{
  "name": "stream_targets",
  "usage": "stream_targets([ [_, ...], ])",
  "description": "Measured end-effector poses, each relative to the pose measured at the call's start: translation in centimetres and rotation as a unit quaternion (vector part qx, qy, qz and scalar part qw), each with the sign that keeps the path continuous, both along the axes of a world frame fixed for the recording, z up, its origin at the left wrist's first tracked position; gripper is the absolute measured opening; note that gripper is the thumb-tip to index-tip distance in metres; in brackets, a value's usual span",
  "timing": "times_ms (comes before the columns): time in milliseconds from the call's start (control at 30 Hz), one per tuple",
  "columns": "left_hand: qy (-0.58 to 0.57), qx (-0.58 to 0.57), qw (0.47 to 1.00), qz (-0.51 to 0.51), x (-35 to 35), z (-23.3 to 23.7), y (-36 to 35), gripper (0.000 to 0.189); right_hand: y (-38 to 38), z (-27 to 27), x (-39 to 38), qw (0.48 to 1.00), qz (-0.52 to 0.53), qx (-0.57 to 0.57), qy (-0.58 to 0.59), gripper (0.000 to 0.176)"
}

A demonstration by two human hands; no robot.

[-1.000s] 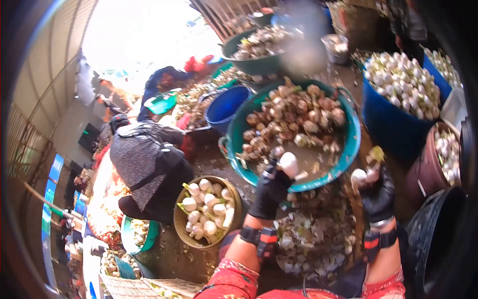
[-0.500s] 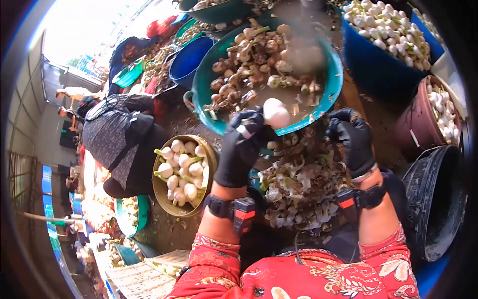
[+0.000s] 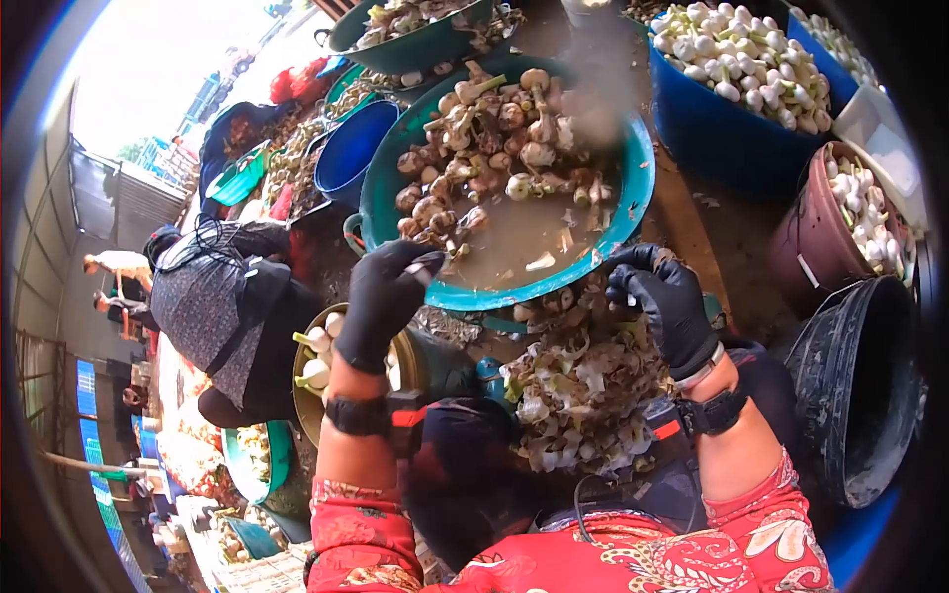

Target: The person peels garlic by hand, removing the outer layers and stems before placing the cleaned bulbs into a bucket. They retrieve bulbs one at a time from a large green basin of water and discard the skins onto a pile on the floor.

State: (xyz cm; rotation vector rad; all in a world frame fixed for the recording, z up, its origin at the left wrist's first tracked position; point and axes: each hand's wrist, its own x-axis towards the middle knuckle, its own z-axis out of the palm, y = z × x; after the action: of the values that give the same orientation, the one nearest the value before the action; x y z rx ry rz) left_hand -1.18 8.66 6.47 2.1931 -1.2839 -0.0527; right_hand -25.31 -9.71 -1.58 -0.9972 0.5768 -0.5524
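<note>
My left hand (image 3: 384, 301), in a black glove, is between the tan bucket (image 3: 423, 371) and the rim of the green tub (image 3: 514, 296). Its fingers are bent together; a small pale patch shows at them, and I cannot make out whether they hold anything. White garlic-like bulbs (image 3: 316, 371) lie in the tan bucket, partly covered by my forearm. My right hand (image 3: 667, 301), also gloved in black, is at the tub's near right edge with fingers curled. Something brown shows at its fingers. Brown, unpeeled bulbs (image 3: 474, 158) with stalks sit in murky water in the tub.
Peeled skins (image 3: 588, 395) are heaped before me. On the right stand a blue container (image 3: 712, 128) full of white bulbs, a maroon bucket (image 3: 806, 232) and black buckets (image 3: 840, 395). A person (image 3: 232, 306) is bent over at the left, beside a blue basin (image 3: 341, 163).
My left hand has moved left towards the tan bucket, and the white bulb it held is no longer visible. My right hand has moved slightly left and down. The view has shifted slightly.
</note>
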Motion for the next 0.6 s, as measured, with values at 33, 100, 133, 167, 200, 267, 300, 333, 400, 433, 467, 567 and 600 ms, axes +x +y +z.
stream_targets([
  [33,-0.026,0.065,0.997,-0.033,0.8,-0.8,-2.2,0.02,0.0,-0.1,0.0,1.0,0.011,-0.002,0.001,0.016],
  [100,-0.096,0.195,0.974,-0.065,3.5,-4.5,-5.6,0.033,-0.2,-0.5,0.0,1.0,0.024,-0.01,0.007,0.016],
  [133,-0.14,0.259,0.954,-0.063,5.1,-7.0,-6.6,0.038,-0.2,-0.6,-0.1,1.0,0.022,-0.012,0.007,0.016],
  [167,-0.139,0.319,0.935,-0.068,6.1,-8.6,-7.3,0.043,-0.2,-0.6,-0.1,0.999,0.03,-0.023,0.021,0.016],
  [200,-0.158,0.373,0.911,-0.074,6.8,-9.9,-7.9,0.041,-0.2,-0.5,-0.1,0.998,0.039,-0.034,0.035,0.016],
  [267,-0.161,0.467,0.864,-0.094,8.7,-12.4,-8.5,0.037,0.2,0.2,0.3,0.999,0.016,-0.015,0.039,0.013],
  [300,-0.154,0.462,0.873,-0.039,8.9,-13.2,-8.6,0.034,0.1,0.3,0.2,0.998,0.037,0.001,0.052,0.013],
  [333,-0.161,0.416,0.893,-0.05,9.5,-13.8,-8.2,0.025,-0.1,0.3,0.2,0.996,0.058,0.017,0.064,0.013],
  [400,-0.146,0.427,0.892,0.001,10.5,-14.0,-7.9,0.02,0.1,0.0,0.4,0.995,0.062,-0.008,0.075,0.013],
  [433,-0.083,0.315,0.945,-0.012,10.3,-12.6,-7.2,0.024,0.3,0.2,0.5,0.995,0.069,-0.034,0.069,0.015],
  [467,-0.06,0.226,0.972,0.013,9.4,-11.4,-6.3,0.024,0.3,0.4,0.6,0.993,0.074,-0.062,0.061,0.018],
  [567,0.404,0.025,0.913,0.043,4.7,-6.3,-5.7,0.02,1.3,-0.1,1.1,0.994,0.107,-0.021,-0.003,0.033],
  [600,0.489,-0.034,0.871,0.036,2.7,-5.2,-5.4,0.018,1.9,0.2,1.4,0.993,0.108,0.011,-0.054,0.042],
])
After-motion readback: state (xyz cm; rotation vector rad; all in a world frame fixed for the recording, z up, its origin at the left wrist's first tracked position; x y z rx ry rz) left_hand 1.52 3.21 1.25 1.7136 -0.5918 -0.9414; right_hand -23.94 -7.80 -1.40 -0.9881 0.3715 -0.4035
